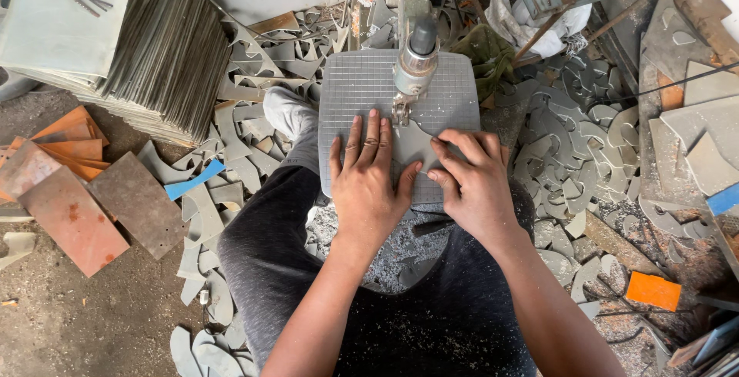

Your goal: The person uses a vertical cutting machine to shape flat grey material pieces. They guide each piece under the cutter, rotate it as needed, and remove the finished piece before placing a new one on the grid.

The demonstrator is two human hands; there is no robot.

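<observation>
Both hands, the left hand (368, 184) flat with fingers spread and the right hand (469, 180) pinching its edge, press a thin grey sheet piece (416, 146) on the ribbed surface (354, 92) just below the saw head (416, 57), grey offcuts (577, 154) littering the floor (77, 323) around.

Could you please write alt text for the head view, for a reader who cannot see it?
A seated person's left hand and right hand press a flat grey sheet piece on the gridded saw table, at the machine's vertical saw head. Grey cut-out offcuts litter the floor, with a stack of sheets and rusty brown plates to the left.
</observation>
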